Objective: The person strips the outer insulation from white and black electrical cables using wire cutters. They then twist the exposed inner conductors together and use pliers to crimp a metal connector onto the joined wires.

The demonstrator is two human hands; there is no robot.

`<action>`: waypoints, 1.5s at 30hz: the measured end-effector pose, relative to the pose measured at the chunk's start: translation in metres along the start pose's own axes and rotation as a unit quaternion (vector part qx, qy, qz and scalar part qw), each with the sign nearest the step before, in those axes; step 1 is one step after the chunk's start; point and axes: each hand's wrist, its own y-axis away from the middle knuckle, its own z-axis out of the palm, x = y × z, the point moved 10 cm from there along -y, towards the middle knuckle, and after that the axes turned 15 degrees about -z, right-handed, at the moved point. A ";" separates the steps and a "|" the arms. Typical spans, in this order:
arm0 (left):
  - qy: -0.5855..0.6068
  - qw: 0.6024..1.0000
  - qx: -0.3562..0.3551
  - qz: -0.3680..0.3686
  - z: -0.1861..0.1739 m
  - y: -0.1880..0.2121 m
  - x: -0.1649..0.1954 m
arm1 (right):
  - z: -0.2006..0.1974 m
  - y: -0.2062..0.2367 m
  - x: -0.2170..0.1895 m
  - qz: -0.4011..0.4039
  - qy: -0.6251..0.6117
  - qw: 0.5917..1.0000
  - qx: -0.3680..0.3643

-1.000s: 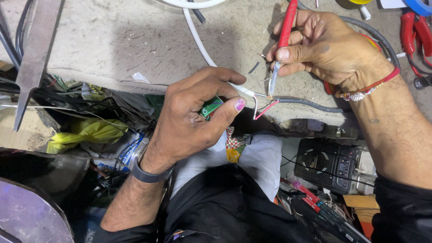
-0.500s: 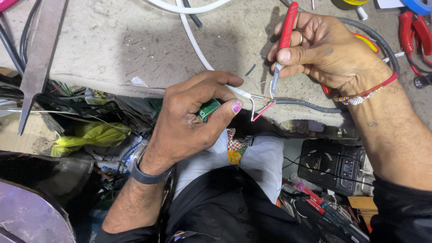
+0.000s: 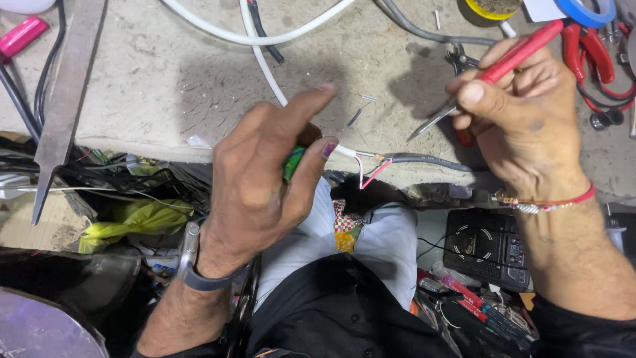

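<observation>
My left hand (image 3: pixel 265 179) grips a small green object (image 3: pixel 292 163) together with the end of a white cable (image 3: pixel 268 69), its index finger stretched out. Thin white and red wires (image 3: pixel 371 171) stick out past my fingers and meet a grey cable (image 3: pixel 424 161) lying along the bench edge. My right hand (image 3: pixel 523 126) holds a red-handled tool (image 3: pixel 510 58) with a pointed metal tip (image 3: pixel 430 123), lifted up and to the right of the wire joint.
A grey concrete bench (image 3: pixel 165 86) carries a long metal file (image 3: pixel 63 106) at left, red-handled pliers (image 3: pixel 593 56) and blue tape (image 3: pixel 583 12) at top right. Below are a black radio (image 3: pixel 487 248), yellow-green plastic (image 3: pixel 132 222) and tangled wires.
My right hand has pulled the red-handled tool away from the wires, up and to the right. My left index finger has straightened out. The view has shifted slightly.
</observation>
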 end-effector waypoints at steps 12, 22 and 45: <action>-0.095 0.989 -0.079 0.079 0.040 0.001 0.014 | 0.003 0.033 -0.022 -0.086 0.060 0.994 0.030; -0.078 0.993 -0.051 0.074 0.031 0.000 0.011 | 0.034 0.058 -0.040 -0.167 0.285 0.939 -0.099; -0.240 0.959 -0.042 0.145 0.063 0.006 0.014 | 0.053 0.059 -0.043 -0.164 0.296 0.935 -0.107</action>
